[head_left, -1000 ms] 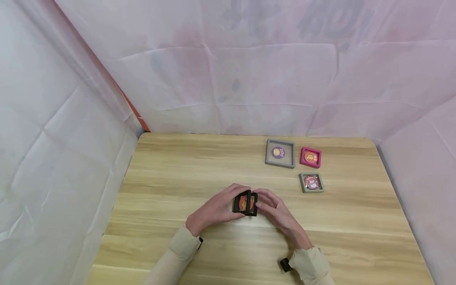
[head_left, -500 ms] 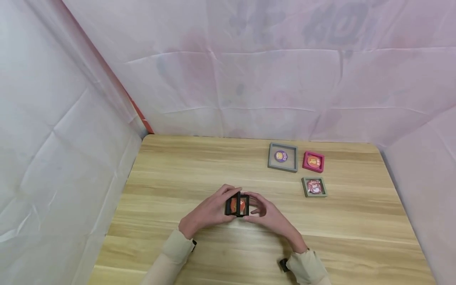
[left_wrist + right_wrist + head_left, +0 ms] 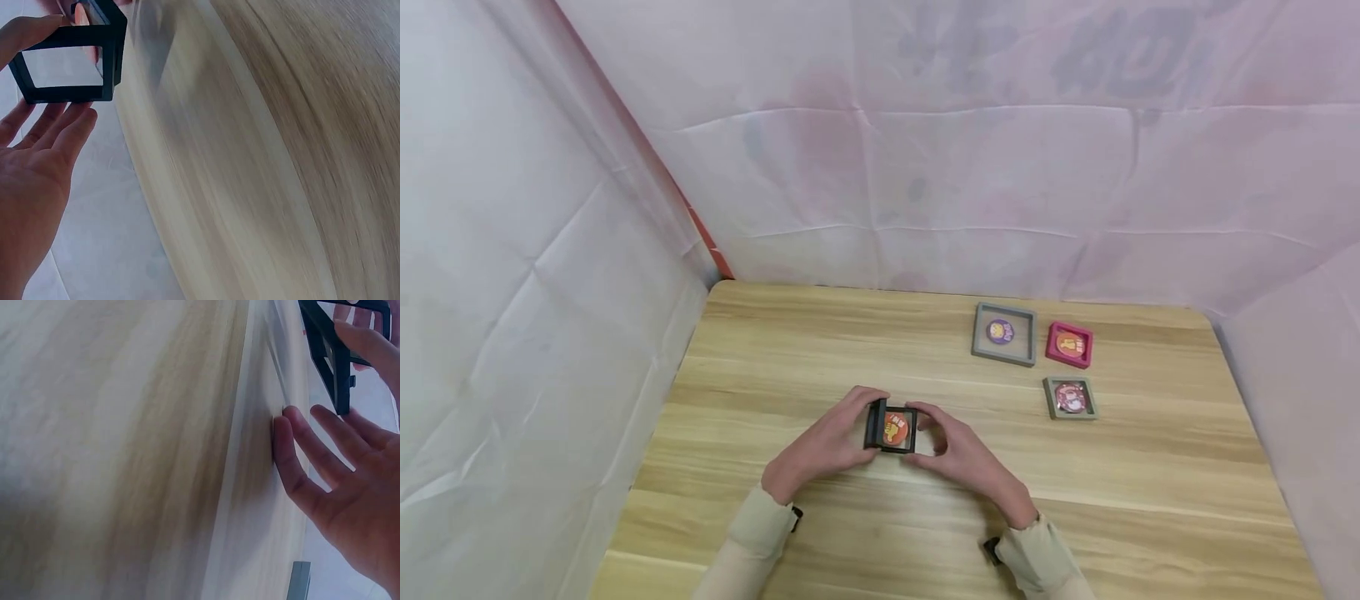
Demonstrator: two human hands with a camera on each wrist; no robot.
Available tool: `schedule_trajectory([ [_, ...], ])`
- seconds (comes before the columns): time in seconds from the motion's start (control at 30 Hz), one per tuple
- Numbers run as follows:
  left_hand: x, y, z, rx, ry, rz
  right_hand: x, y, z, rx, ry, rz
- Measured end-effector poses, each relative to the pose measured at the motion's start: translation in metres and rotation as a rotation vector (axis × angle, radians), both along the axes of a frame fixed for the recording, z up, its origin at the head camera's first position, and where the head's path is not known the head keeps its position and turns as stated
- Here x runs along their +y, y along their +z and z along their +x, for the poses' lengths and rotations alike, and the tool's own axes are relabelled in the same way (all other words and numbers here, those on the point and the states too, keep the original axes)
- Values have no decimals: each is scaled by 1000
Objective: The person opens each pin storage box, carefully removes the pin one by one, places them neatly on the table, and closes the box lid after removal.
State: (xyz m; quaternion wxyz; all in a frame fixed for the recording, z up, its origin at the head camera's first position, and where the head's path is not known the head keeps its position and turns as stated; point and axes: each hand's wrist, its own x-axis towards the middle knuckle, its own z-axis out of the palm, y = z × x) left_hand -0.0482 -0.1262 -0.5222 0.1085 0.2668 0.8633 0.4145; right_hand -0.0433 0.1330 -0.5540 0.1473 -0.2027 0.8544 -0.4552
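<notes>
Both your left grip and right grip pinch the black case; its badge now shows more fully, suggesting a wider opening.

Four frames (one of them black), four round badges, two hands, one wooden table

Left sleeve: long, plain cream-beige, 7 o'clock in head view.
Left cuff: broad band, slightly greener beige.
Left wrist block: small, black, at cuff's 3 o'clock.
Right sleeve: matching beige, 5 o'clock.
Right cuff: creased, bunched.
Right wrist block: black, angular, at cuff's 9 o'clock.
Left hand, right hand: bare.
</notes>
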Motion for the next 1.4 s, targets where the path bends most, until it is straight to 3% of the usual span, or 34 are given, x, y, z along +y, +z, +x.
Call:
schedule_trajectory([
  [0.4, -21, -1, 3, -47, 97, -1, -16, 3, -6, 85, -6, 161],
  [0.63, -38, -3, 6, -72, 169, 31, -33, 0, -11, 136, 1, 201],
  [0.93, -54, -6, 9, -205, 266, 41, -53, -4, -16, 173, 12, 202],
  [1.23, -67, -10, 8, -251, 289, 63, -71, -6, -18, 220, 19, 243],
  [1.4, -71, -12, 9, -237, 295, 46, -77, -8, -18, 253, 18, 282],
])
